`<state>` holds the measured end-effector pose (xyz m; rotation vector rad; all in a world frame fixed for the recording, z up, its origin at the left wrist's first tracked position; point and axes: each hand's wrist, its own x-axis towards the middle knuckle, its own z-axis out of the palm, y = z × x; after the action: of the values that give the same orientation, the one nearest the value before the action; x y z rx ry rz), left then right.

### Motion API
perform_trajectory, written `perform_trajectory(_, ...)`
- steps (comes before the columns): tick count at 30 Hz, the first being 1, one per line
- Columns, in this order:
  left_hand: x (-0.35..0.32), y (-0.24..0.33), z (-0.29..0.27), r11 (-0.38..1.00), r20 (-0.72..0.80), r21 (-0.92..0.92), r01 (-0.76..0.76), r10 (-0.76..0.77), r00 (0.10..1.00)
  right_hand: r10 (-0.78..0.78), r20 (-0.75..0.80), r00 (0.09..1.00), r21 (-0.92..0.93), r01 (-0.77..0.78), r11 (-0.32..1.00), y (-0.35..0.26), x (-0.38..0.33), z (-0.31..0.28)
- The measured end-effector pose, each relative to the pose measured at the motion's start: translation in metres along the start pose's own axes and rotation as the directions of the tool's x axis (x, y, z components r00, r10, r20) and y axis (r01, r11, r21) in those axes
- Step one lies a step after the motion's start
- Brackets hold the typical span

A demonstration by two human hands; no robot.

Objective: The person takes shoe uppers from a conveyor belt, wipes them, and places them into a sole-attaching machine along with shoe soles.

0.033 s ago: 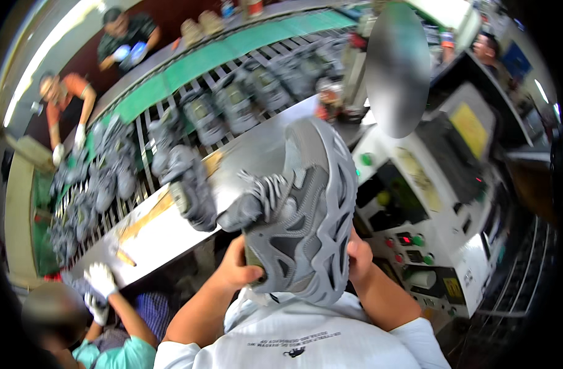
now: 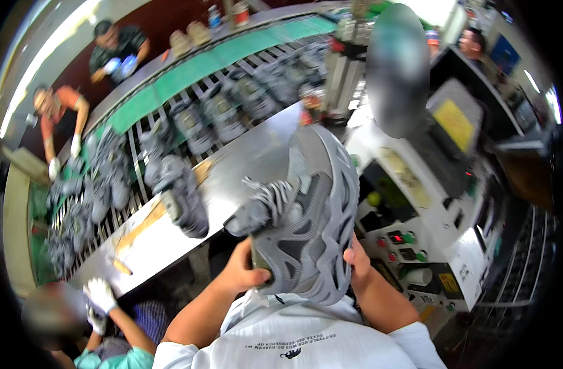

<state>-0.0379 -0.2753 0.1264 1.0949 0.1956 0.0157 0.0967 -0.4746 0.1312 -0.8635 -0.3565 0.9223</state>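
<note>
A grey sneaker (image 2: 300,234) with a chunky, cut-out sole and light laces is held up in front of my chest, tilted so its side faces me. My left hand (image 2: 247,267) is closed round its heel end, thumb on the olive-coloured heel. On the sole side, my right hand (image 2: 356,261) presses with the thumb; its other fingers are hidden behind the shoe. Just left of the held one, another grey sneaker (image 2: 186,212) lies on the metal table (image 2: 232,166), overhanging toward the near edge.
Beyond the table runs a roller conveyor with several grey sneakers (image 2: 223,114) and a green belt (image 2: 189,71). A machine with a button panel (image 2: 404,246) stands close on my right. Two people work across the line; a person with white gloves (image 2: 100,295) sits near left.
The view has shifted slightly, so the table and conveyor appear a little further left. Both hands still hold the sneaker, nearly unmoved before me.
</note>
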Motion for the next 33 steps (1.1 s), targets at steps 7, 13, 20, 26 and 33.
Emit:
perform_trajectory(7, 0.089, -0.057, 0.142, 0.923, 0.546, 0.365, 0.120, -0.316, 0.775, -0.383, -0.428, 0.818, 0.258, 0.517, 0.816, -0.064, -0.136, -0.088)
perform_trajectory(13, 0.147, -0.151, 0.136, 0.852, 0.501, 0.521, -0.047, -0.261, 0.825, -0.863, -0.450, 0.228, -0.739, 0.448, 0.504, -0.168, -0.268, -0.203)
perform_trajectory(20, 0.147, -0.212, 0.083, 0.713, 0.244, 0.700, -0.021, -0.211, 0.947, -0.910, -0.414, -0.032, -0.634, -0.707, 0.313, -0.343, -0.295, -0.300)
perform_trajectory(26, 0.153, -0.202, 0.086, 0.646, 0.192, 0.763, 0.010, -0.242, 0.951, -0.717, -0.693, -0.071, -0.268, -0.898, 0.349, -0.378, -0.221, -0.355)
perform_trajectory(33, 0.162, -0.188, 0.105, 0.438, 0.203, 0.896, -0.072, -0.259, 0.944, -0.686, -0.714, -0.139, -0.217, -0.888, 0.406, -0.329, -0.207, -0.351)
